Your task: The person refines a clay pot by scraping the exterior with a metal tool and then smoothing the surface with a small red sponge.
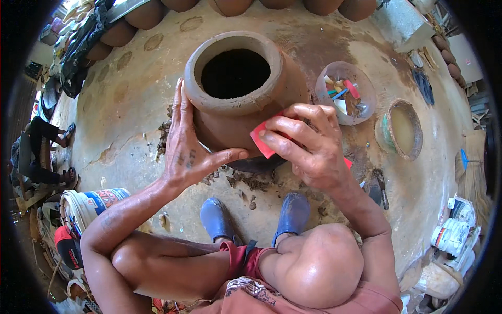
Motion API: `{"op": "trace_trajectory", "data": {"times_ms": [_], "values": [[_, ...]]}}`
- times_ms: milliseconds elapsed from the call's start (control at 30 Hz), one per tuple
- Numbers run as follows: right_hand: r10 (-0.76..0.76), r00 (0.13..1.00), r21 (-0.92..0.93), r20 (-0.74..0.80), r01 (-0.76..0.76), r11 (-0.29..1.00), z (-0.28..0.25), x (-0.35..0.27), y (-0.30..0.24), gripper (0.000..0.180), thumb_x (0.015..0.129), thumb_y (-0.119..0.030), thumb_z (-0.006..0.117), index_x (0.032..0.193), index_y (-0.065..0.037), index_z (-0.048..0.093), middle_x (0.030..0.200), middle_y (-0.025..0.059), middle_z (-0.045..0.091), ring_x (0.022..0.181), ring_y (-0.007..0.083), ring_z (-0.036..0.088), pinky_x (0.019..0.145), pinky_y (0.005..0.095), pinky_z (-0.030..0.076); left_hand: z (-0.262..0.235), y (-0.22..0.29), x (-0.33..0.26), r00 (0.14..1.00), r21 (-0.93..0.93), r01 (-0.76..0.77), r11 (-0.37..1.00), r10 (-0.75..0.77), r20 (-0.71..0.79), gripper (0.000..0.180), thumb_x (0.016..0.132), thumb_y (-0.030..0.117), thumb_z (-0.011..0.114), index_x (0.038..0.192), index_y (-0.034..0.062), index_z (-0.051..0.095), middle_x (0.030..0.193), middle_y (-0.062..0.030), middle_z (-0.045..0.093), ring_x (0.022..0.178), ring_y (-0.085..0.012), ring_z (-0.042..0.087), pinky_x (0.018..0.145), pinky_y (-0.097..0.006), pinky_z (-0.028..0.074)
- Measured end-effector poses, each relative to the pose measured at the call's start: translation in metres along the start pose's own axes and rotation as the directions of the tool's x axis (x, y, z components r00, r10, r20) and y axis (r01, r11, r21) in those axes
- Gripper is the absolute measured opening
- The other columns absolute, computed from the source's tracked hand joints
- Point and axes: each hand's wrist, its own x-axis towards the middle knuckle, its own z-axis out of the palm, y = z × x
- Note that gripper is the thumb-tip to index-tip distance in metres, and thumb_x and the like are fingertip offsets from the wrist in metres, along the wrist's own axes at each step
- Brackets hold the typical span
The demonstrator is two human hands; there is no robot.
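Observation:
A large round clay pot (225, 128) with a thick, wide rim stands in front of me, its mouth dark inside. Against its left side lies my left hand (183, 138), fingers stretched up along the wall and thumb spread across the lower front. My right hand (311, 144) pinches a flat red scraper (262, 141), pressed to the front right of the pot's body. Part of the scraper is hidden under the fingers. What supports the pot is mostly hidden; a dark curved edge shows beneath it.
Clay scraps (246, 181) litter the floor around the pot's foot. To the right are a clear plastic tub (369, 94) of small tools and a bucket (386, 132) of cloudy water. A white bucket (107, 199) stands left. Several pots (230, 5) line the back; another person's legs (42, 149) show far left.

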Motion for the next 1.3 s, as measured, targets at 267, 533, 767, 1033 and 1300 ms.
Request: {"op": "trace_trajectory", "data": {"times_ms": [267,533,767,1033,1300], "values": [[-0.025,0.997,0.02,-0.075,0.027,0.999,0.006,-0.05,0.007,0.042,0.078,-0.021,0.075,0.119,-0.017,0.082,0.124,-0.0013,0.073,0.117,0.0236,0.066,0.097,0.0453,0.046,0.006,0.005,0.001,1.0,0.035,0.003,0.999,-0.002,-0.025,0.159,0.058,0.057,0.103,0.168,-0.0072,0.008,0.172,-0.0349,0.017,0.161,-0.0479,0.025,0.13,-0.052,0.031],[-0.104,0.984,-0.044,-0.145,0.098,0.994,0.012,0.002,0.012,0.039,0.078,-0.021,0.073,0.115,-0.011,0.08,0.121,0.0043,0.072,0.116,0.0238,0.067,0.097,0.0433,0.05,0.007,0.006,-0.001,1.0,0.02,0.009,1.0,-0.008,-0.027,0.154,0.059,0.056,0.103,0.166,-0.0084,0.013,0.171,-0.0344,0.019,0.16,-0.0473,0.025,0.13,-0.052,0.03],[-0.029,0.993,0.031,-0.111,0.033,0.999,0.017,-0.051,0.007,0.037,0.079,-0.018,0.078,0.115,-0.014,0.082,0.128,-0.0004,0.072,0.116,0.0231,0.066,0.093,0.0417,0.05,0.009,0.006,-0.004,1.0,0.035,0.021,0.999,-0.021,-0.004,0.151,0.06,0.055,0.103,0.166,-0.0081,0.016,0.17,-0.0311,0.024,0.159,-0.0457,0.028,0.13,-0.052,0.031],[0.012,0.984,0.006,-0.176,-0.011,1.0,0.059,-0.115,0.015,0.04,0.079,-0.016,0.082,0.12,-0.015,0.082,0.133,0.0004,0.07,0.125,0.0258,0.064,0.102,0.0485,0.052,0.013,0.008,-0.003,0.999,-0.002,0.032,0.999,-0.032,-0.027,0.144,0.061,0.055,0.103,0.164,-0.0057,0.022,0.161,-0.0281,0.037,0.151,-0.044,0.039,0.124,-0.052,0.036],[0.323,0.818,0.121,-0.475,-0.303,0.945,0.05,-0.115,0.029,0.027,0.091,-0.003,0.074,0.118,-0.008,0.076,0.112,0.0137,0.077,0.102,0.0341,0.076,0.087,0.0493,0.059,0.0,-0.006,-0.013,0.997,0.1,0.021,0.995,-0.013,-0.081,0.141,0.065,0.055,0.1,0.169,0.0,0.021,0.154,-0.0223,0.042,0.144,-0.0395,0.045,0.118,-0.052,0.041]]}}
